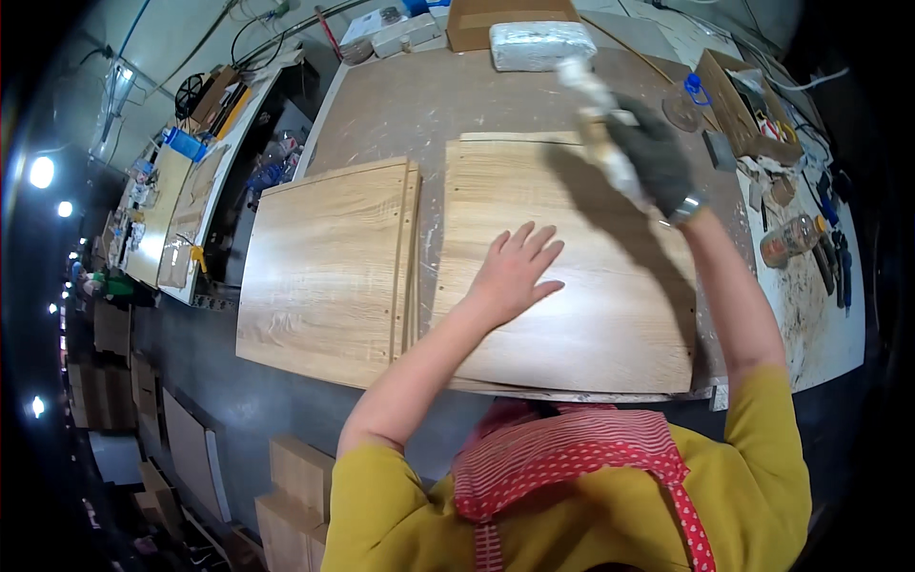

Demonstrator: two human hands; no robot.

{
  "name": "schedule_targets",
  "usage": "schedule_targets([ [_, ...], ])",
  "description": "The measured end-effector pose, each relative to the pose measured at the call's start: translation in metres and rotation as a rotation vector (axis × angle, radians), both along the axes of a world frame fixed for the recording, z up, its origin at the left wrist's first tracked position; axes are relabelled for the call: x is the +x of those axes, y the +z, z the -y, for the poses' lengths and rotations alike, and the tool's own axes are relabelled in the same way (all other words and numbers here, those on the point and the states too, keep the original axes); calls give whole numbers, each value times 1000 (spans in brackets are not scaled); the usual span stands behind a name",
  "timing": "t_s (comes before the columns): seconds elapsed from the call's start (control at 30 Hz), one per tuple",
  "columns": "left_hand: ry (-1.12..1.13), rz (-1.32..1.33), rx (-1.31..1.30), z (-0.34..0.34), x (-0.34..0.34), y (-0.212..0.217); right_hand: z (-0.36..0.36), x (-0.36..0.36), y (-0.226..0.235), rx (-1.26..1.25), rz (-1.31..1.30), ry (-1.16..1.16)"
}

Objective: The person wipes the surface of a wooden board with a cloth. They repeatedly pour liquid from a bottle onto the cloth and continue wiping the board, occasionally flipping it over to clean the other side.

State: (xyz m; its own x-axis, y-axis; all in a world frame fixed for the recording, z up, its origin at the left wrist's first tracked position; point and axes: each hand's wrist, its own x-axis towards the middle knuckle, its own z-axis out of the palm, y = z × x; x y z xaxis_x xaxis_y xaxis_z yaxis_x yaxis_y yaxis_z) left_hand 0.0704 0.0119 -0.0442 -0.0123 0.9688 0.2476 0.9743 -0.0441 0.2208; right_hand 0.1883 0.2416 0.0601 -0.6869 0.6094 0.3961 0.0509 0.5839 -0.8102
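My bare left hand (516,275) lies flat with fingers spread on a light wood-grain panel (600,329), the top one of a stack in front of me. My right hand (654,157), in a dark grey glove, is raised above the panel's far right part and casts a shadow on it. Its fingers are closed around a crumpled white cloth (602,143), which is smeared by motion. Left of this stack lies a second pile of wood-grain panels (319,272), with a groove and small holes along its right edge.
At the table's back are a plastic-wrapped white package (541,46) and a cardboard box (505,21). To the right stand a box of tools (753,114), a clear bottle (791,238) and several pliers (837,257). A grey block (720,151) sits near the right stack. Another workbench (181,210) is farther left.
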Motion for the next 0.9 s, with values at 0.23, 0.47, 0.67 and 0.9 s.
schedule_targets([
  [0.23, 36, 136, 33, -2, -5, -20, 95, -158, -96, 674, 188, 560],
  [0.47, 3, 325, -165, 5, -14, -5, 93, -200, -98, 767, 388, 688],
  [0.67, 27, 222, 32, 5, -11, -7, 74, -215, -59, 660, 672, 347],
  [0.9, 37, 243, 22, 5, -12, -6, 82, -209, -63, 575, 129, 437],
])
